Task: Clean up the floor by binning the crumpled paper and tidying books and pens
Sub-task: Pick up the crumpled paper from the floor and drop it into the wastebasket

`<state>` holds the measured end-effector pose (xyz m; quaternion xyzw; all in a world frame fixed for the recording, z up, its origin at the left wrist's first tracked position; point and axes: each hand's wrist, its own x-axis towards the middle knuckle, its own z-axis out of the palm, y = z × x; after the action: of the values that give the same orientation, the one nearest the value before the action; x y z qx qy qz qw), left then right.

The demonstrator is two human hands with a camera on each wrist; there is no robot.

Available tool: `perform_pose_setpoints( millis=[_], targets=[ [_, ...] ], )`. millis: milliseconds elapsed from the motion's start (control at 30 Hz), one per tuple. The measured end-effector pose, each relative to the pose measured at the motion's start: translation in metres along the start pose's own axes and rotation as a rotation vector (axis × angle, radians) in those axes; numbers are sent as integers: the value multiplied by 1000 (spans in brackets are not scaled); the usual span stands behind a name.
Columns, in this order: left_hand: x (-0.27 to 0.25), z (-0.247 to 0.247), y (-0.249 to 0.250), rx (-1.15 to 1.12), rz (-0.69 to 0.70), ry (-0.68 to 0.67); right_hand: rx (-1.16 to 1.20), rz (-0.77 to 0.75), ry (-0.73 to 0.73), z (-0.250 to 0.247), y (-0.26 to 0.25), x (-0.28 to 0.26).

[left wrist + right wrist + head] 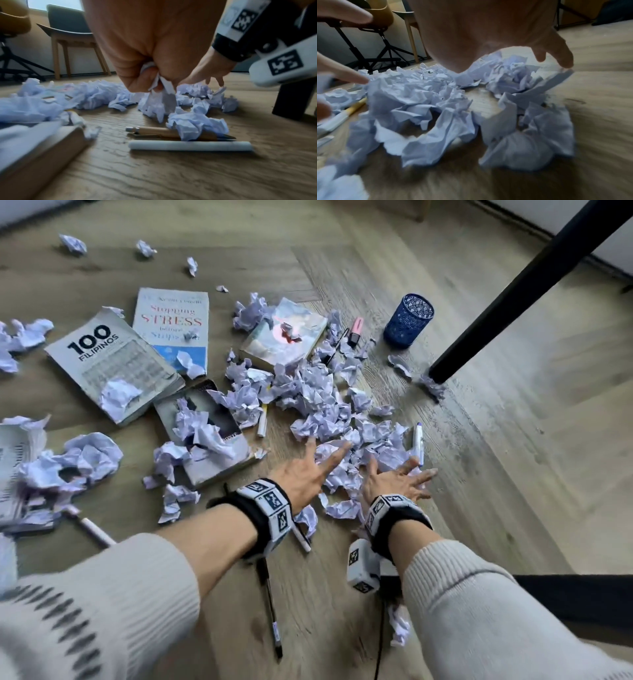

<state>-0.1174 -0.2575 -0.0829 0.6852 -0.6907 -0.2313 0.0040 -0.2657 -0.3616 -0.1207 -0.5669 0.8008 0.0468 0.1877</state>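
A pile of crumpled lilac-white paper (318, 409) lies on the wooden floor, and both hands reach into its near edge. My left hand (325, 453) has thumb and forefinger stretched out; in the left wrist view it (154, 81) grips a scrap of crumpled paper (161, 100) that hangs from the palm. My right hand (404, 474) spreads its fingers flat over the paper (513, 75), holding nothing. Several books lie among the paper: "100 Filipinos" (113, 364), "Stopping Stress" (171, 326), an illustrated one (284, 333) and a dark one (205, 433). A wooden pen (163, 133) and a white pen (188, 146) lie under my left wrist.
A blue mesh pen cup (407, 320) stands at the back right beside a pink highlighter (355, 330). A black table leg (513, 292) slants down to the floor on the right. A white marker (417, 440), a yellow-white pen (263, 421) and a black pen (272, 611) lie loose. Chairs stand behind.
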Motion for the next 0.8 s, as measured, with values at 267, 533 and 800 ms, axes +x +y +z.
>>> perform_pose_setpoints(
  millis=[267,533,800],
  targets=[
    [25,40,0,116,-100,-71,-123,-440,-99,10,-19,15],
    [-8,29,-29,106,-79,-1,-230,-799,64,42,-38,-3],
    [-55,-12,-72,114,-133,176,-196,-855,-110,35,-50,-18]
  ],
)
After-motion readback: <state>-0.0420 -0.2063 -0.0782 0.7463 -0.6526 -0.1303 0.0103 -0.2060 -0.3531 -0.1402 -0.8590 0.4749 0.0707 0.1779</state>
